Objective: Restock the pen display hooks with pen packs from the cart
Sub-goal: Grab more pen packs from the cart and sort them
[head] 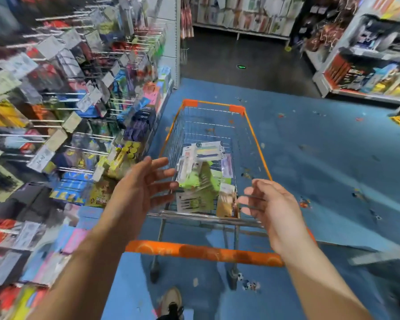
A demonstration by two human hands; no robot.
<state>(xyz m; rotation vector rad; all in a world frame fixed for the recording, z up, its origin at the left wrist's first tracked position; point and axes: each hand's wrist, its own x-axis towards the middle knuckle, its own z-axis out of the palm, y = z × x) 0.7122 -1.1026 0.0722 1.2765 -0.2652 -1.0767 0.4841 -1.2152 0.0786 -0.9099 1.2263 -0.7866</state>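
An orange-rimmed wire shopping cart [256, 139] stands in front of me on the blue floor. A heap of pen packs [202, 179] lies in its near end, white and lime-green cards mostly. My left hand [141, 183] hovers at the cart's near left corner with fingers spread and holds nothing. My right hand [270, 204] hovers over the near right corner, fingers loosely bent and empty. The pen display hooks [62, 107] fill the wall on my left, crowded with hanging packs and blurred by motion.
The cart's orange push handle [203, 251] crosses under my forearms. My shoe [171, 301] shows below it. Shelving with boxed goods [367, 72] lines the far right, and more shelves [240, 17] stand at the back across a dark aisle floor.
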